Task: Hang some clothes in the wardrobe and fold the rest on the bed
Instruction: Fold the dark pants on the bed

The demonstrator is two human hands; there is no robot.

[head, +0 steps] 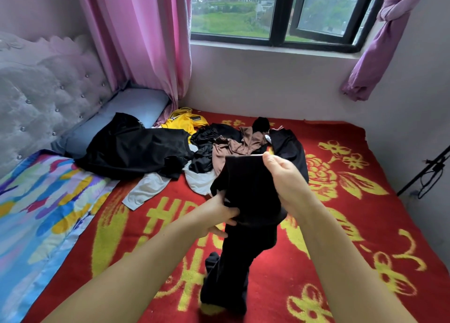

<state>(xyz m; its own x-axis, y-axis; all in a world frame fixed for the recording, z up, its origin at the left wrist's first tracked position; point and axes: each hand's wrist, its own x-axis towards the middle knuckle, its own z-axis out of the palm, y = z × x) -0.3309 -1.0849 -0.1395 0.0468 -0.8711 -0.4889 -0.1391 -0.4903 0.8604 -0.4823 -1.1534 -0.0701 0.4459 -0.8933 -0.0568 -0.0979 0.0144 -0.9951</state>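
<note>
The bed, spread with a red woven blanket patterned in yellow flowers (365, 225), carries a loose heap of unfolded black, brown, white and yellow clothes (185, 150) near its head, presumably waiting their turn. In front of the heap a long black garment of soft cloth (250, 201) hangs upright, its lower end trailing on the blanket. The right hand (287, 176) pinches its top edge to keep it hanging straight; the left hand (219, 215) grips the middle, likely readying a fold.
</note>
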